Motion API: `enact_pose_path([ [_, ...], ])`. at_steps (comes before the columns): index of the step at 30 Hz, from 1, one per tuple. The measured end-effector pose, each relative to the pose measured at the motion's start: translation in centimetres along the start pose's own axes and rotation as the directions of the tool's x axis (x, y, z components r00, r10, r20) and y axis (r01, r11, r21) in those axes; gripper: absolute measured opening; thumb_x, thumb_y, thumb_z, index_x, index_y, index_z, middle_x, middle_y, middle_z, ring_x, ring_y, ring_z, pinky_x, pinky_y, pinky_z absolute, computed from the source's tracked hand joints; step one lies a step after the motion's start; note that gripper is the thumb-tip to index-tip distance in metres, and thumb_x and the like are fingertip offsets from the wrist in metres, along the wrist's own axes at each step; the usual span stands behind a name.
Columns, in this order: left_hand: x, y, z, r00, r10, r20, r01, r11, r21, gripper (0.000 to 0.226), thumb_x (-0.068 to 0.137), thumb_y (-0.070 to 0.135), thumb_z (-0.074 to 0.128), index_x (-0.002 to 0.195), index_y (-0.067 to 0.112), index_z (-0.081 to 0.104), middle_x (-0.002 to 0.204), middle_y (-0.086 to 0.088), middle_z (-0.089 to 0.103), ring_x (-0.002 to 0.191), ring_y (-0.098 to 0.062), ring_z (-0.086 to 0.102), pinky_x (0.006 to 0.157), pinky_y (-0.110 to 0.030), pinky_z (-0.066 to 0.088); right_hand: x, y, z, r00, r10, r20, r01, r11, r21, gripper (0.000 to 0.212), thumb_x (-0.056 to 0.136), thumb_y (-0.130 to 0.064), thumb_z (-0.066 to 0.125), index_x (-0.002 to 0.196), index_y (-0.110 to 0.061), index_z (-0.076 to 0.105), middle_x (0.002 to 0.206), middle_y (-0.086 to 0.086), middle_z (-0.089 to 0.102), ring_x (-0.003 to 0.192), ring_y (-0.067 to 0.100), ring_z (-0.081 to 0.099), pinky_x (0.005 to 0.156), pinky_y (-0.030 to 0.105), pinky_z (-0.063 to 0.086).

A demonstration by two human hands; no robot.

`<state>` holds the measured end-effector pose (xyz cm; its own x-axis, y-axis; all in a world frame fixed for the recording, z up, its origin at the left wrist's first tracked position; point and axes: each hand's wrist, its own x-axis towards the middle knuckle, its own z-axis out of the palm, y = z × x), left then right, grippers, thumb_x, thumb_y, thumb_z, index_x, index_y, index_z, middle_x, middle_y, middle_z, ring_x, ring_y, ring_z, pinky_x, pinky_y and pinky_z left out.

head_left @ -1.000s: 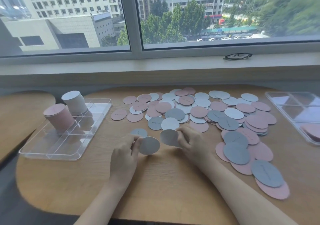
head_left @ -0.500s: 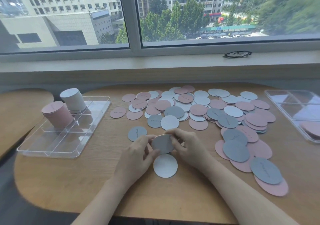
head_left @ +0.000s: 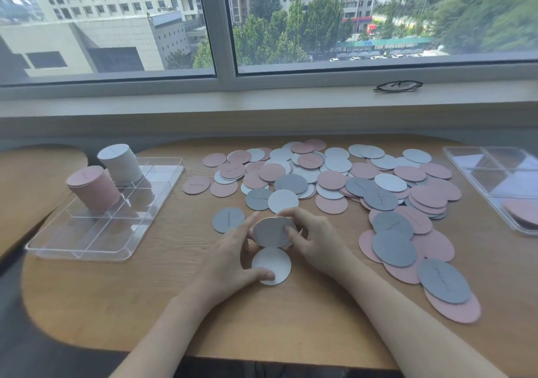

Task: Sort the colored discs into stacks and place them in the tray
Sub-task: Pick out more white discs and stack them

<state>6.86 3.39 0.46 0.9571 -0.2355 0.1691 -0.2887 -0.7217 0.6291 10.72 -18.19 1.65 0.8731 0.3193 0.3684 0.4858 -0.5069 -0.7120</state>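
Both hands meet at frame centre over the wooden bench [head_left: 116,305]. Left hand [head_left: 230,258] and right hand [head_left: 316,239] together hold a small grey stack of discs [head_left: 270,232], tilted up off the bench; left fingers along its left edge, right fingers curled over its right side and top. Left thumb [head_left: 263,275] presses on a white disc [head_left: 272,265] lying flat just below the held stack.

One grey disc [head_left: 228,220] lies flat just left of the hands, printed text on it, too small to read. The loose pile of discs [head_left: 334,174], pink, white and grey, overlapping, spreads across centre and right of frame, running down to lower right where a grey disc sits on a pink one.

Clear divided tray [head_left: 87,249] at left of frame. In its far compartments stand a pink stack [head_left: 93,188] and a white stack [head_left: 119,163], both upright, pink one nearer the camera, the two just beside each other. Near compartments hold no discs.

Second clear tray [head_left: 495,174] at right edge, partly cut off, some pink discs in its near corner.

Eyeglasses [head_left: 397,85] on the window sill, upper right. Buildings and trees outside the window.
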Motion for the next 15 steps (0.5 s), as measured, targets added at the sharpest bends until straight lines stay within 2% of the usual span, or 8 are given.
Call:
enact_pose_path([
  [5, 0.08, 0.27, 0.12, 0.999, 0.029, -0.03, -0.028, 0.999, 0.032, 0.104, 0.067, 0.049, 0.083, 0.153, 0.042, 0.025, 0.107, 0.026, 0.056, 0.1, -0.001, 0.05, 0.084, -0.011, 0.037, 0.1, 0.16, -0.25, 0.987, 0.098, -0.124, -0.096, 0.995, 0.022, 0.022, 0.092, -0.006, 0.059, 0.109, -0.017, 0.066, 0.067, -0.007, 0.057, 0.06, 0.004, 0.05, 0.058, 0.013, 0.036],
  [7, 0.07, 0.22, 0.1, 0.999, 0.029, -0.039, -0.028, 0.999, 0.022, 0.097, 0.07, 0.045, 0.084, 0.15, 0.043, 0.031, 0.107, 0.027, 0.056, 0.099, -0.001, 0.05, 0.084, -0.008, 0.036, 0.21, 0.34, -0.42, 0.978, 0.138, -0.158, -0.136, 0.99, 0.025, 0.023, 0.091, -0.004, 0.059, 0.11, -0.015, 0.066, 0.067, -0.012, 0.054, 0.063, 0.0, 0.052, 0.058, 0.011, 0.036],
  [9, 0.09, 0.14, -0.06, 0.999, 0.02, -0.038, -0.02, 1.0, -0.011, 0.091, 0.069, 0.041, 0.086, 0.144, 0.046, 0.035, 0.107, 0.026, 0.056, 0.097, -0.003, 0.051, 0.082, -0.008, 0.037, 0.27, 0.42, -0.45, 0.974, 0.155, -0.164, -0.153, 0.988, 0.021, 0.023, 0.092, -0.005, 0.059, 0.112, -0.015, 0.066, 0.067, -0.013, 0.054, 0.064, -0.001, 0.052, 0.058, 0.01, 0.036],
  [15, -0.03, 0.04, -0.36, 0.992, 0.016, -0.124, -0.036, 0.986, -0.161, 0.077, 0.067, 0.018, 0.089, 0.129, 0.044, 0.051, 0.102, 0.015, 0.056, 0.081, -0.009, 0.053, 0.072, -0.011, 0.042, 0.16, 0.27, -0.44, 0.983, 0.161, -0.088, -0.158, 0.986, 0.045, 0.021, 0.094, -0.01, 0.059, 0.112, -0.02, 0.065, 0.077, 0.005, 0.065, 0.062, 0.005, 0.049, 0.059, 0.014, 0.038],
])
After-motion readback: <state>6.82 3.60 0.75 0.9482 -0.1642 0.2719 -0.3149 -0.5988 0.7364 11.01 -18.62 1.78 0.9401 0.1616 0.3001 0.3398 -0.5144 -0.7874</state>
